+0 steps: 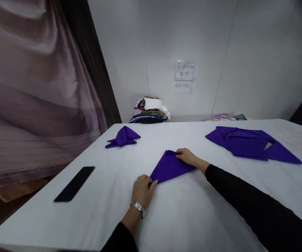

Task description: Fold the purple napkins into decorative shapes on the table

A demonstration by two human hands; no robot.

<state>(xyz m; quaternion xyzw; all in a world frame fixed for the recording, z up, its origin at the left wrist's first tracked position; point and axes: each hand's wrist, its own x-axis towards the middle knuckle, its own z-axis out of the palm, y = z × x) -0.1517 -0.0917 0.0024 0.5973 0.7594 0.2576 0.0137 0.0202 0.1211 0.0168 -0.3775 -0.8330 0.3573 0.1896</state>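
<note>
A purple cloth napkin (170,168), folded into a triangle, lies on the white-covered table between my hands. My left hand (142,190) pinches its near left corner, thumb and fingers closed on the cloth. At the upper right edge, my right hand (186,156) grips the fabric with its fingertips; part of the napkin's right side is hidden beneath this hand. Toward the back left stands a second purple napkin (124,136) folded into a peaked shape. Other purple folded cloth (248,143) lies flat at the right, with pointed ends.
A black flat rectangular object (74,184) lies on the left of the white tablecloth (101,217). Behind the table's far edge is a pile of folded clothes (151,110). Paper signs (185,76) hang on the wall, and a pinkish curtain (35,87) borders the left side.
</note>
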